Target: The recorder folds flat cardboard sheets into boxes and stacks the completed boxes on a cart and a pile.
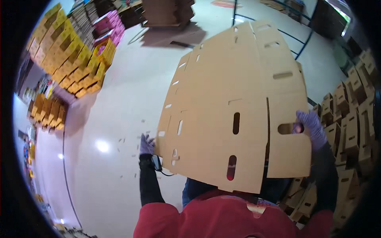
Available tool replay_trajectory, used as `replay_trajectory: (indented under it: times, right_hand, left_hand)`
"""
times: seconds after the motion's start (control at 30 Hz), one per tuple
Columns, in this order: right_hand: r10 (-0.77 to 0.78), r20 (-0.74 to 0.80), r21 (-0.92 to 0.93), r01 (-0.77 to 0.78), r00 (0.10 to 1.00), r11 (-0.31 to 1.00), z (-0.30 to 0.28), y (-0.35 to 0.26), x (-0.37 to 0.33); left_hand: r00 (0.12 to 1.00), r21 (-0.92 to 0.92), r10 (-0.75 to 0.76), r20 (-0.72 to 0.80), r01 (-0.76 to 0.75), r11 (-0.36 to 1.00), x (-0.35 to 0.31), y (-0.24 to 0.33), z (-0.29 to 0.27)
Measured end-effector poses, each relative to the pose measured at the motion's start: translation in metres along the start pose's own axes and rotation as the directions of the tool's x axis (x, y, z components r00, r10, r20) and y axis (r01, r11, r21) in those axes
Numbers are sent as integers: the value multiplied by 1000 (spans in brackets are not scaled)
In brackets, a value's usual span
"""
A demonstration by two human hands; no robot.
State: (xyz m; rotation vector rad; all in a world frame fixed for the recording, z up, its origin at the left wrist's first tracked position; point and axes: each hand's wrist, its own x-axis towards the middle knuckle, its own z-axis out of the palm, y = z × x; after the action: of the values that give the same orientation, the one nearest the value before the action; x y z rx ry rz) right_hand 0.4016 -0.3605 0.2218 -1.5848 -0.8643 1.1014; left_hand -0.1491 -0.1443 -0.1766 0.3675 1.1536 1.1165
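A large flat sheet of brown cardboard [210, 87], a box blank with creases, slits and several oval hand holes, spreads in front of my body. My right hand [313, 127], in a purple glove, grips its right side, with fingertips showing through an oval hole. At the sheet's lower left edge is my left hand [147, 145], also gloved. Its fingers are stretched out and slightly apart, beside or against the edge; whether it bears any weight I cannot tell. A small dark device with a cable [157, 163] sits at my left wrist.
Small cardboard scraps [133, 156] litter the pale floor at left. Yellow boxes [67, 51] are stacked far left, near pink bundles [109, 25]. Brown cardboard [166, 12] stands at the back. A blue metal frame [303, 45] rises far right; folded brown boxes [351, 127] crowd the right.
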Motion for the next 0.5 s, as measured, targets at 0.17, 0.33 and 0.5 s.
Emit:
replay_trajectory:
  times: [0.17,0.33,0.5]
  right_hand:
    - [-60,75,-87,67,995,994,38,-23,-6]
    - [-147,65,-312,160,987,937,-15,-4,-32]
    - [-204,-46,-208,190,978,959,-18,28,-53]
  left_hand:
    - [955,-88,-290,-62,284,955,-125,-72,-20]
    - [903,457,-361,-231,429,780,-131,-66,-46]
    - [691,787,467,551,-617,-14,-201,-6,83]
